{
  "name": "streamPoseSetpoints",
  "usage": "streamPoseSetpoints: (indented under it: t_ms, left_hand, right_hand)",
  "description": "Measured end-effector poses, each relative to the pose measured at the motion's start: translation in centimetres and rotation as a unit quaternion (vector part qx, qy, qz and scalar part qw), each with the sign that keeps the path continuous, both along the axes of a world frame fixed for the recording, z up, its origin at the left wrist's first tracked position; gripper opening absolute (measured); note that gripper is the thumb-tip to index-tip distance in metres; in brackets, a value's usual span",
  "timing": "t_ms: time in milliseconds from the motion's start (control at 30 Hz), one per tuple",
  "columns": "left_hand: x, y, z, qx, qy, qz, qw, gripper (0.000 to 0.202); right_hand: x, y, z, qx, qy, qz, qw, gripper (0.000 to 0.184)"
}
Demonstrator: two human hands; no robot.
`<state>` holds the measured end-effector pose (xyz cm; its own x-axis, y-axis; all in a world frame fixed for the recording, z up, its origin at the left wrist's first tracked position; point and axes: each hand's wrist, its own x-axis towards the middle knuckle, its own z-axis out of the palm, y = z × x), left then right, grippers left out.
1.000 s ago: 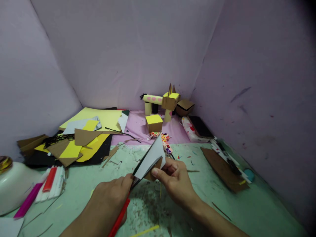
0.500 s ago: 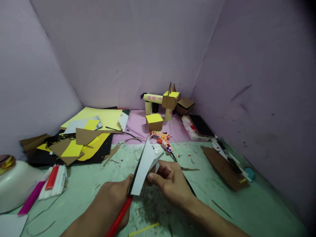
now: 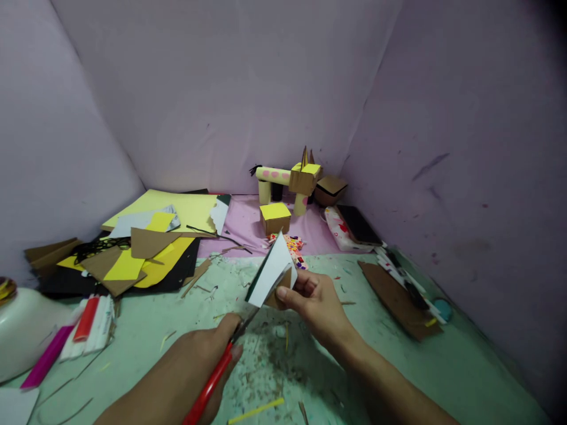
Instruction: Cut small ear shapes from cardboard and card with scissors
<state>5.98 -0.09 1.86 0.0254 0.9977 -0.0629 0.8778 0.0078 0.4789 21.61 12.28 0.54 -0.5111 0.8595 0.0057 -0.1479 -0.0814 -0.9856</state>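
card scrap pile [image 3: 146,248] at left on green mat [image 3: 443,366]. left hand [image 3: 186,372] low centre, fingers curled round red scissors [image 3: 212,378], blade tips at lower edge of folded white sheet [image 3: 271,270], raised above mat. right hand [image 3: 321,307]: thumb and fingers pinching sheet's right corner. cardboard strip [image 3: 394,295] at right.

The left hand [image 3: 199,361] and right hand [image 3: 318,302] are bare; both forearms uncovered as far as they show
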Motion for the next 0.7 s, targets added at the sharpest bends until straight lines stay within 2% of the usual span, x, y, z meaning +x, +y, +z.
streamPoseSetpoints:
  t_ms: [133, 233, 567, 700]
  left_hand:
    - [0.3, -0.1, 1.1, -0.014, 0.008, 0.003, 1.0, 0.024]
    - [0.2, -0.1, 1.5, -0.025, 0.016, 0.005, 1.0, 0.027]
    - [-0.1, -0.3, 1.7, -0.046, 0.029, 0.012, 0.998, 0.03]
    - [-0.1, -0.3, 1.5, -0.046, 0.026, 0.007, 0.999, 0.029]
  right_hand:
    - [-0.3, -0.9, 0.0, 0.018, -0.018, 0.042, 0.999, 0.008]
    - [-0.4, -1.3, -0.2, 0.031, -0.025, 0.05, 0.998, 0.009]
    - [-0.1, -0.9, 0.0, 0.021, -0.012, 0.029, 0.999, 0.01]
    - [-0.3, -1.4, -0.3, 0.009, -0.021, 0.058, 0.998, 0.013]
